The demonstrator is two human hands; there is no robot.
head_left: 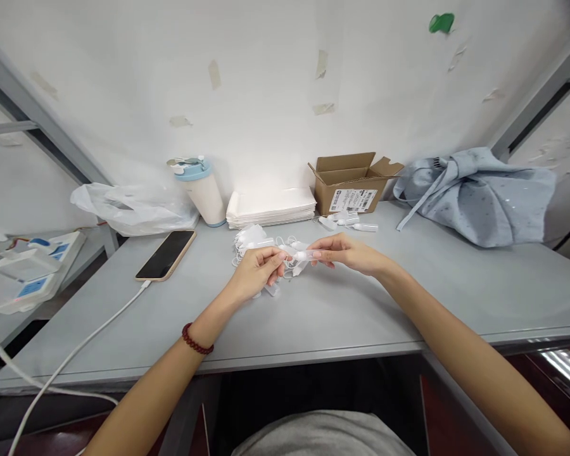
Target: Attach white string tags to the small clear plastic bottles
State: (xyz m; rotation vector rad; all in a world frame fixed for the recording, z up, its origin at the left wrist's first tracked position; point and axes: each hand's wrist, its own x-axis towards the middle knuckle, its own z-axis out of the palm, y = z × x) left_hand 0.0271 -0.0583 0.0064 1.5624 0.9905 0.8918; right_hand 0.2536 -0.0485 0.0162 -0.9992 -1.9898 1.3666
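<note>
Over the middle of the grey table, my right hand [344,252] pinches one end of a small clear-and-white tube [304,256]. My left hand [260,271], with a dark red bead bracelet on the wrist, has thumb and forefinger pressed together at the tube's other end; what exactly lies between them is too small to tell. A pile of white tags and cords with similar tubes [253,237] lies just behind and under my hands. Several more clear tubes [349,219] rest farther back, in front of the cardboard box.
An open cardboard box [351,190], a stack of white envelopes [270,208] and a tumbler [202,193] stand along the wall. A plastic bag [137,209] and a phone [166,255] with a white cable [83,342] are at left. A blue cloth bag [479,196] lies at right.
</note>
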